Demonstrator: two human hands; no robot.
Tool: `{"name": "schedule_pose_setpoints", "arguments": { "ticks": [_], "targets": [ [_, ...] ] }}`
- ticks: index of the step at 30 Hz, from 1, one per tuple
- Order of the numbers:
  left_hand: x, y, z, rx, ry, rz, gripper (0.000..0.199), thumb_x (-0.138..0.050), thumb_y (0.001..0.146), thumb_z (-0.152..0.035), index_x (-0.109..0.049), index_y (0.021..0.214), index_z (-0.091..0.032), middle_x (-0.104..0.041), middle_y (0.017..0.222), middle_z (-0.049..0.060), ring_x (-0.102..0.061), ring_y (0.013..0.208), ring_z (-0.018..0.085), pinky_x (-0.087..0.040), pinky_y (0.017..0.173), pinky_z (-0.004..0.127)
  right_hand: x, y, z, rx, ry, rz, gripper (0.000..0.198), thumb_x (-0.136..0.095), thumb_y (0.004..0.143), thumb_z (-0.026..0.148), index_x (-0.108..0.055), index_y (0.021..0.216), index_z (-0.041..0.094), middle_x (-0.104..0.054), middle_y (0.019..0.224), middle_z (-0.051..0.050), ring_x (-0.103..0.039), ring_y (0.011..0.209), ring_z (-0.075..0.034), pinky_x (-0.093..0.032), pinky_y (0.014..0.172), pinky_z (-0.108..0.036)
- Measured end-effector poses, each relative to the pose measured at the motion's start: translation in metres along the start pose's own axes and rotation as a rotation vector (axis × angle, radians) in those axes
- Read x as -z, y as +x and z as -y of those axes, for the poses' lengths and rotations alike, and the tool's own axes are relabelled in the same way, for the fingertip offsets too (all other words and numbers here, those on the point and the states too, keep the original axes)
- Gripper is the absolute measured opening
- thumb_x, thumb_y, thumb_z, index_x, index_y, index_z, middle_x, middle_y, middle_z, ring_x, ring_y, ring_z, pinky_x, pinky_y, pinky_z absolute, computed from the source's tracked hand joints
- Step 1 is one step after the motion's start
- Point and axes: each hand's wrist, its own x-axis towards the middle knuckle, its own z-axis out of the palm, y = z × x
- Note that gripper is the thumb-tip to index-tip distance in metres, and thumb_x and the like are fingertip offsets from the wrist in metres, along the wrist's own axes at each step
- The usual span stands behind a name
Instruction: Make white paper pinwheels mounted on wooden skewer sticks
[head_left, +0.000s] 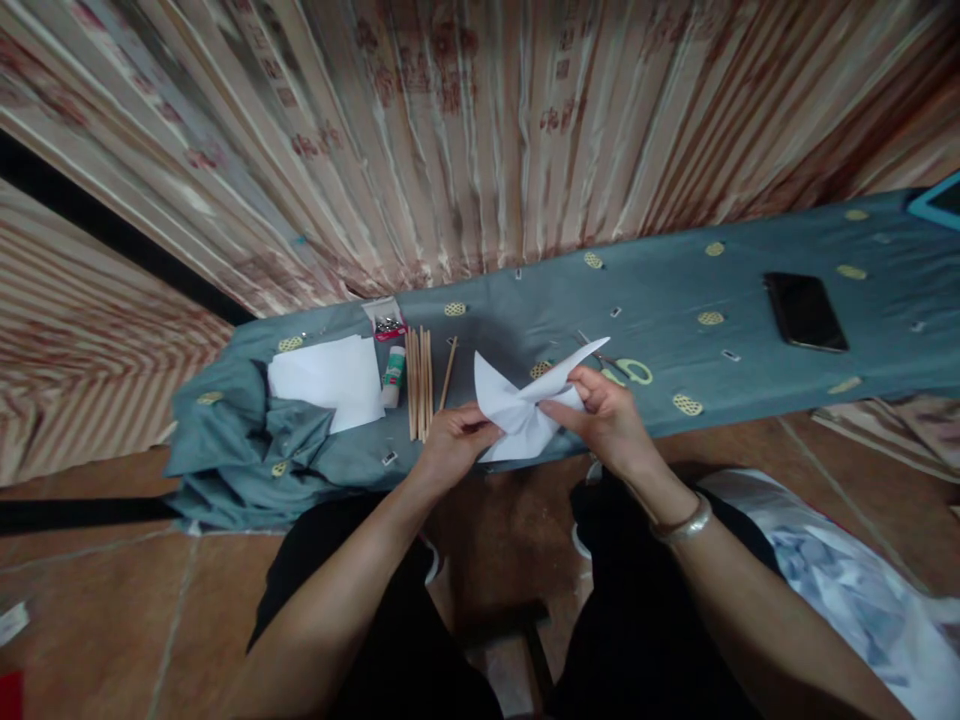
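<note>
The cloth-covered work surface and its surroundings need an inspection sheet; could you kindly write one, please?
Surface: grey-green pineapple-print cloth, bunched at the left end.
Work items: white paper pinwheel, held; wooden sticks, glue stick, white paper sheets, open box of small metal pieces and scissors on the cloth.
Clutter: smartphone lying right of the scissors.
Hands: left hand grips the pinwheel's left side; right hand its right side.
Cables: nothing seen.
Surroundings: patterned curtain behind; tiled floor; plastic bag at lower right.

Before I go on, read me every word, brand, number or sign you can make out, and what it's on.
None can be read.
Glue stick: label print, too small and blurred.
Cloth: small printed rectangles, too small.
Curtain: sign-like marks, too blurred.
Folded paper: no writing visible.
</note>
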Motion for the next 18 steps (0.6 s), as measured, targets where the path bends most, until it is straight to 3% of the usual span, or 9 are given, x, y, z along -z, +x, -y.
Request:
{"name": "schedule_pose_setpoints", "arguments": {
  "ticks": [6, 12, 18],
  "targets": [
    [0.001, 0.004, 0.009, 0.05, -0.031, -0.011, 0.026, -0.079, 0.058, -0.029, -0.079, 0.08, -0.015, -0.074, 0.081, 0.005, -0.064, 0.079, 0.019, -0.049, 0.08, 0.031, -0.002, 0.005, -0.003, -0.096, 0.081, 0.025, 0.045, -0.088, 0.054, 0.039, -0.064, 0.089, 0.021, -0.075, 0.073, 0.001, -0.067, 0.064, -0.016, -0.056, 0.065, -0.03],
    [0.006, 0.004, 0.004, 0.014, 0.034, 0.0, 0.024, -0.08, 0.058, -0.025, -0.078, 0.08, -0.014, -0.07, 0.075, 0.003, -0.063, 0.074, 0.016, -0.05, 0.074, 0.028, -0.003, 0.011, -0.007, -0.099, 0.096, 0.005, 0.048, -0.089, 0.051, 0.037, -0.064, 0.089, 0.02, -0.075, 0.073, 0.0, -0.067, 0.064, -0.015, -0.055, 0.064, -0.028],
    [0.007, 0.008, 0.006, -0.002, 0.036, 0.013, 0.038, -0.084, 0.059, -0.037, -0.077, 0.089, -0.014, -0.075, 0.09, 0.007, -0.068, 0.08, 0.019, -0.053, 0.078, 0.03, -0.007, 0.014, -0.012, -0.088, 0.051, 0.039, 0.046, -0.086, 0.054, 0.039, -0.063, 0.089, 0.021, -0.076, 0.075, 0.0, -0.067, 0.063, -0.017, -0.055, 0.062, -0.029]
  ]
}}
